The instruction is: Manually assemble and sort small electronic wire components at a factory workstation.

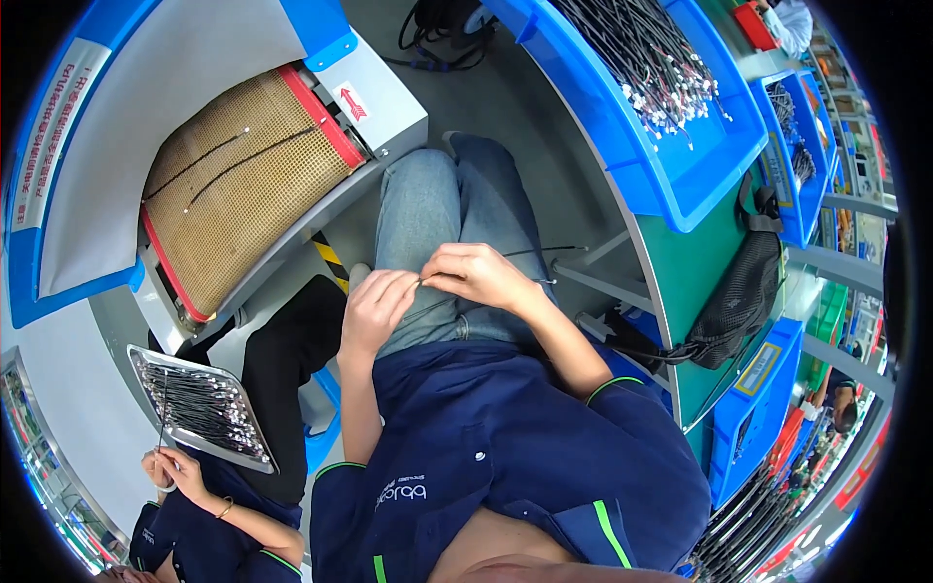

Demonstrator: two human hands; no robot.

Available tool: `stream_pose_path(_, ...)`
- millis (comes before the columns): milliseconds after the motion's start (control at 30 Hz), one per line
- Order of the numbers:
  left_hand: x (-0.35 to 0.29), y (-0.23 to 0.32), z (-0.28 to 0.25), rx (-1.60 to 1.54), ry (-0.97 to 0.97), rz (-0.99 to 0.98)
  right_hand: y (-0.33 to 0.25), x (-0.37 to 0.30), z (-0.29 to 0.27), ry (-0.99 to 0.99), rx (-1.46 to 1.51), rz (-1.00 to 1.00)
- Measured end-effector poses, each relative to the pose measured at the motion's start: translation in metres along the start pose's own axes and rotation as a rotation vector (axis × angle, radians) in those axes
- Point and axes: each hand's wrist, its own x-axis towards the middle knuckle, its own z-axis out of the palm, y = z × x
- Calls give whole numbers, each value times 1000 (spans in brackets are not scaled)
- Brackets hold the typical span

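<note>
Over my lap, my left hand and my right hand meet with thumbs and fingertips pinched together. Between them is the small dark end of a thin black cable. The rest of this cable comes out beyond my right hand and trails to the right across my jeans, with thin light tips near the thigh. My fingers cover most of the pinched end, so its detail cannot be made out. Both hands are closed on it.
At the left, a heating machine has a mesh conveyor belt carrying dark cables. A blue bin of black cables stands on a green-topped table at right. A co-worker's hands hold a cable beside a metal tray of cables.
</note>
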Motion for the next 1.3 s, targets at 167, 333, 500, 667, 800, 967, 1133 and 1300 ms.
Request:
stream_pose_path(167,-3,-2,2,-83,-4,-63,3,-2,-6,46,-13,15)
stream_pose_path(333,2,1,7,-91,59,-55,4,-7,-7,86,12,-1)
stream_pose_path(500,8,2,4,-35,53,-29,5,-6,-13,68,12,6)
stream_pose_path(667,-5,-11,-13,111,110,-138,20,-20,-49,106,-231,9)
stream_pose_path(800,-20,-26,-32,162,130,-249,27,-34,-80,118,-339,158)
stream_pose_path(967,-31,-34,-40,192,169,-327,31,-45,-92,158,-278,241)
stream_pose_path(1133,-34,-34,-43,176,164,-343,31,-45,-91,186,-193,232)
stream_pose_path(1300,-36,-34,-46,164,173,-360,26,-43,-88,219,-206,194)
